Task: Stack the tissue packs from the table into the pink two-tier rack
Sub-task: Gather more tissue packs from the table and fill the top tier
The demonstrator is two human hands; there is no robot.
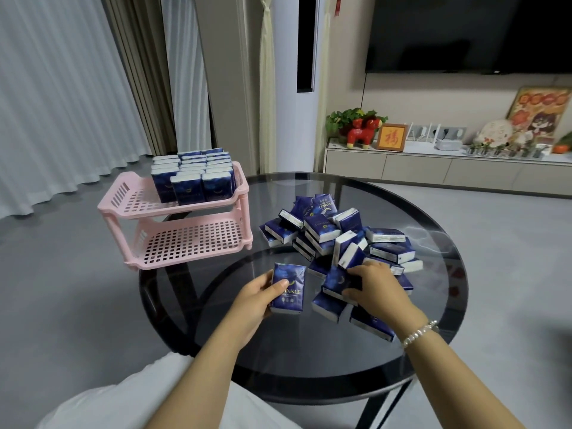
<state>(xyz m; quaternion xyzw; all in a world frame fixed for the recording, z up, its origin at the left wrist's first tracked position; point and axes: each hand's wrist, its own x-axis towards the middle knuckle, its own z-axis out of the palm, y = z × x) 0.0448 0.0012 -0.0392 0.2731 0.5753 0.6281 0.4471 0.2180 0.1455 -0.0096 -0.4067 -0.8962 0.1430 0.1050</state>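
While the left hand (253, 300) grips one upright tissue pack (288, 287), the right hand (376, 289) pinches a pack (335, 281) in the pile; the pink rack (185, 243) lies forward-left.

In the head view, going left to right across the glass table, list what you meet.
pink two-tier rack → left hand gripping a tissue pack → right hand gripping a pack at the loose pile of tissue packs
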